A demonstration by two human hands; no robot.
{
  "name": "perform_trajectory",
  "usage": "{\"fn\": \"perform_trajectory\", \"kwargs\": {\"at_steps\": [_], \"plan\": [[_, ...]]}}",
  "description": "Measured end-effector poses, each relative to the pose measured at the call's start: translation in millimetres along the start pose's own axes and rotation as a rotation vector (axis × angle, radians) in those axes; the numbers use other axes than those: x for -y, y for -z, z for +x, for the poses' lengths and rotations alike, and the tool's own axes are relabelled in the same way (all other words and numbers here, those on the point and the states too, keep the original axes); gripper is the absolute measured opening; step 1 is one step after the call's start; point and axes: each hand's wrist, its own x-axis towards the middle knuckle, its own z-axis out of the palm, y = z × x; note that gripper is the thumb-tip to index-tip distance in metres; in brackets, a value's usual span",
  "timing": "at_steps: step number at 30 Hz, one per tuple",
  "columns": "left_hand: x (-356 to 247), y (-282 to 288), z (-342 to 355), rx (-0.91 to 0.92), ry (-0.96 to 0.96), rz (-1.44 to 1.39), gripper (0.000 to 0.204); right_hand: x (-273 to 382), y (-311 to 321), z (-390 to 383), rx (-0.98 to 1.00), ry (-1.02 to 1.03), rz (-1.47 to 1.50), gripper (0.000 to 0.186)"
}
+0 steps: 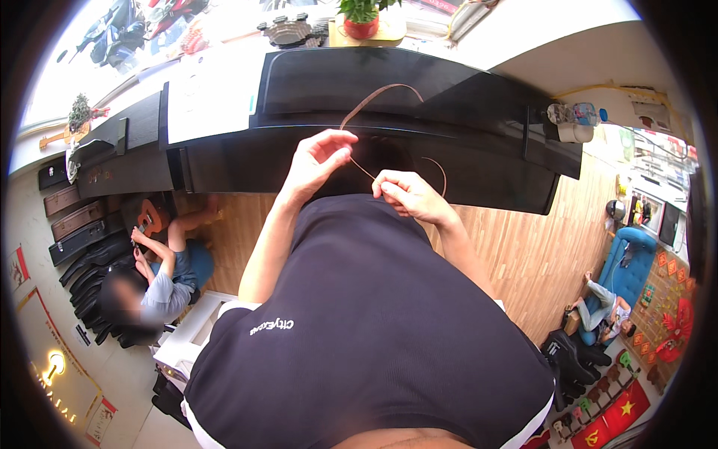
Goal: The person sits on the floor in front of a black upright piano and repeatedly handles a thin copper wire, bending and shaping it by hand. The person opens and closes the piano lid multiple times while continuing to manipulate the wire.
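A long, thin brown strip (362, 106) runs through both my hands and curls at its loose ends. My left hand (320, 163) pinches it between thumb and fingers, and one length arcs up from there over the black surface. A short stretch spans the gap to my right hand (407, 194), whose fingers are closed on the strip. Its other end bends up beyond the right hand. Both hands are in front of my body, over the near edge of a glossy black bench or cabinet (479, 168).
White sheets (209, 97) lie on the black top at left. At its right end stand plastic bottles (580, 114). Behind are a potted plant (361, 26) and a grey object (288, 31). One person sits at left with a small guitar (152, 218); another sits on a blue sofa (632, 262).
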Motion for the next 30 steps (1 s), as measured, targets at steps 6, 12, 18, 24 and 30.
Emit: {"fn": "perform_trajectory", "kwargs": {"at_steps": [6, 12, 18, 24, 30], "plan": [[-28, 72, -12, -0.172, -0.277, 0.276, 0.028, -39, -24, 32, -0.062, 0.030, -0.063, 0.026], [-51, 137, 39, -0.276, -0.304, 0.312, 0.026, -108, -31, 51, -0.256, 0.085, -0.138, 0.026], [-68, 180, 176, -0.114, -0.362, 0.670, 0.032, -121, -71, 73, -0.465, 0.212, -0.412, 0.022], [-29, 197, 317, 0.112, -0.301, 0.843, 0.033, -130, -84, 123, -0.470, 0.323, -0.183, 0.020], [2, 171, 352, 0.195, -0.335, 1.025, 0.033, -162, -71, 144, -0.658, 0.294, -0.199, 0.021]]}}
